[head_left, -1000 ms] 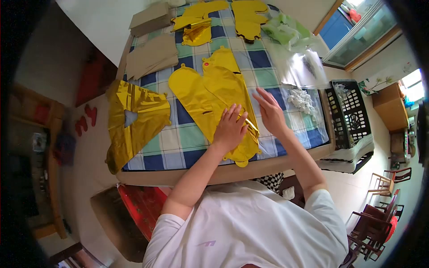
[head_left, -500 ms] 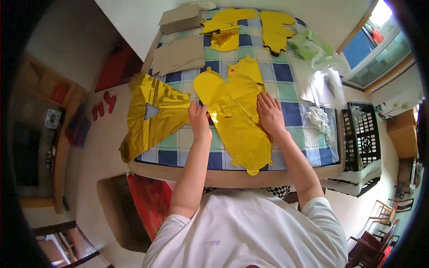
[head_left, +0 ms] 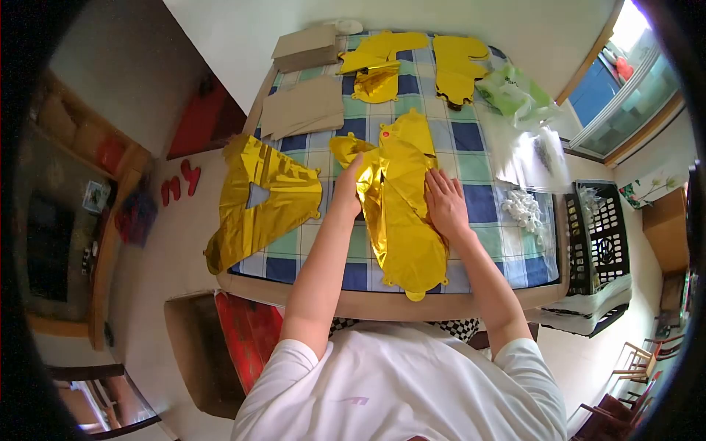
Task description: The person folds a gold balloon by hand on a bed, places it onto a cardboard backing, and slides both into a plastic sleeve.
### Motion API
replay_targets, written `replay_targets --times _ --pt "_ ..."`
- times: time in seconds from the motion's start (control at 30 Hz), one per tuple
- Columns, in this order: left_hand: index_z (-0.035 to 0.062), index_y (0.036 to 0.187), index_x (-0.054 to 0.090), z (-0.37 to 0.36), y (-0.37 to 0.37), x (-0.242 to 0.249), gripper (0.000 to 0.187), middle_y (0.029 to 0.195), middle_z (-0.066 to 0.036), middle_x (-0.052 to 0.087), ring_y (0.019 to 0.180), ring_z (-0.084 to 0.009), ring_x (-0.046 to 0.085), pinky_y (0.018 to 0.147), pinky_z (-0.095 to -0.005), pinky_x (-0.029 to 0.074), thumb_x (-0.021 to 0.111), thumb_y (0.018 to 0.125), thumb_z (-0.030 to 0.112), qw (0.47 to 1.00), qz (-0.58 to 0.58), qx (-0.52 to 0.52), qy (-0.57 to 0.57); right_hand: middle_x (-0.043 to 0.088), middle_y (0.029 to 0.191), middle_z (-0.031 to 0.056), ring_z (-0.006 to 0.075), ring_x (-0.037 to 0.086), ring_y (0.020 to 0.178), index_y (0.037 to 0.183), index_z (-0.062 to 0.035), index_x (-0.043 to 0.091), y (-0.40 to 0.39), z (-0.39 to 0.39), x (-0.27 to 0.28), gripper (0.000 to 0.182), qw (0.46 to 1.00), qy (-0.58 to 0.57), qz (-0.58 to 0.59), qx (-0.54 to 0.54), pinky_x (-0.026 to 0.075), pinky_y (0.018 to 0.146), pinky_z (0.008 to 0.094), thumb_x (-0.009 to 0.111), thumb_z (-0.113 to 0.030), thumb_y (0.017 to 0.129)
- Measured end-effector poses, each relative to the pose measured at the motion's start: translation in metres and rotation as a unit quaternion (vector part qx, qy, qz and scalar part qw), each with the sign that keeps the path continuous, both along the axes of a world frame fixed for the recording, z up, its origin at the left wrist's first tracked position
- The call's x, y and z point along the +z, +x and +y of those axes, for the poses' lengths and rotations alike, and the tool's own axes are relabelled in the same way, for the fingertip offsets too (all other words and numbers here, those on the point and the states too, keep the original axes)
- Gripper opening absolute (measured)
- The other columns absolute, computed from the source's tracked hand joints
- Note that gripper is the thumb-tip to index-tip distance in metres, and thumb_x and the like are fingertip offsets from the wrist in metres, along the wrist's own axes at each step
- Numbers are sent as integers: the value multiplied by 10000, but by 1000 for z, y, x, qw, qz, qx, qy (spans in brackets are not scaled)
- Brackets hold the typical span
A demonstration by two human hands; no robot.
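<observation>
- Left hand [head_left: 351, 185] is touching the raised left flap of the gold foil sheet [head_left: 413, 231]; pinch, cannot tell.
- Right hand [head_left: 446, 201] is lying open, pressing the sheet's right edge.
- Sheet is resting on the plaid cloth [head_left: 468, 138], between a holed foil piece [head_left: 283, 192] and white tangle [head_left: 522, 209].

Shows a pale wall [head_left: 507, 20] beyond a wide platform [head_left: 507, 300] with a brown edge and checked cloth, and a pale floor [head_left: 136, 309] to both sides. Takes in bright daylight at upper right through a framed window [head_left: 634, 84], with a leafy decoration [head_left: 654, 191] farther along. Includes a wooden cabinet [head_left: 665, 228] near the right edge, above wooden chairs [head_left: 637, 361]. Darkens at left around wooden shelving [head_left: 88, 294] and a dark red panel [head_left: 204, 121].
</observation>
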State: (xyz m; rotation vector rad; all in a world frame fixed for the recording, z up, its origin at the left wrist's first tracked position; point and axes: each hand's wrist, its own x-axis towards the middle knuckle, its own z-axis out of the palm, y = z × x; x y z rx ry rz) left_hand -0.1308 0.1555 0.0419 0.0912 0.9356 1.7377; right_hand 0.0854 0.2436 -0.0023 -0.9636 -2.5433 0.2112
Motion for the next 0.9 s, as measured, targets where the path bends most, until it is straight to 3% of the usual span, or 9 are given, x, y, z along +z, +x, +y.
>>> replay_targets --times 0.03,0.07,0.2,0.33,0.4,0.43,0.6,0.7,0.9 --pt "43 1281 498 -1 2 4 502 1221 -79 592 1097 -235 580 909 -388 468 608 912 366 999 -37 -3 14 445 1425 102 264 357 1354 1352 -64 473 0 0 0 415 1000 5 1 -1 243 1122 432 418 -231 976" --pt "47 1364 421 0 7 4 647 1313 -75 530 1192 -240 518 998 -389 397 493 936 528 999 -5 -5 53 442 1427 102 262 359 1354 1352 -66 473 0 0 -1 413 1000 7 4 -2 247 1120 434 418 -232 978" --pt "65 1451 301 4 16 1 803 1445 -73 390 1341 -226 340 1101 -379 233 249 934 678 991 53 -61 109 453 1418 105 264 368 1347 1347 -67 478 1 0 -2 412 1000 19 14 5 253 1117 437 434 -227 970" --pt "25 1434 312 16 31 -16 686 1437 -111 400 1319 -243 373 1101 -371 254 234 998 549 957 249 -96 114 466 1404 110 270 383 1336 1337 -64 489 1 1 -3 411 999 27 17 5 260 1112 437 455 -223 960" --pt "8 1423 319 16 39 -17 634 1436 -139 405 1318 -263 384 1100 -360 266 240 1018 490 909 376 -129 121 461 1406 112 273 375 1339 1340 -56 480 1 0 -1 419 1000 18 19 7 255 1113 446 460 -214 952" --pt "-17 1406 327 21 42 -32 565 1426 -183 410 1315 -309 394 1096 -347 286 305 1025 400 823 562 -75 36 453 1412 114 275 364 1345 1346 -48 468 1 0 0 429 1000 10 18 10 249 1115 455 459 -206 947" --pt "-37 1386 356 19 58 -45 551 1422 -228 386 1335 -359 350 1124 -421 250 469 959 292 573 813 -81 -65 446 1417 115 274 356 1349 1340 -40 468 1 -1 0 431 1000 6 19 13 247 1116 464 467 -199 940" --pt "-31 1392 360 17 63 -52 578 1448 -231 353 1364 -353 308 1133 -438 227 502 939 299 498 859 -81 -89 445 1418 116 274 362 1345 1330 -40 478 0 1 0 421 1000 7 16 13 250 1114 463 470 -198 939" --pt "-32 1390 363 14 67 -51 590 1461 -221 333 1378 -337 282 1142 -456 202 509 929 306 490 862 -82 -102 432 1421 126 282 358 1348 1295 -40 500 -9 4 11 377 995 -39 97 -3 236 1121 475 471 -155 937"
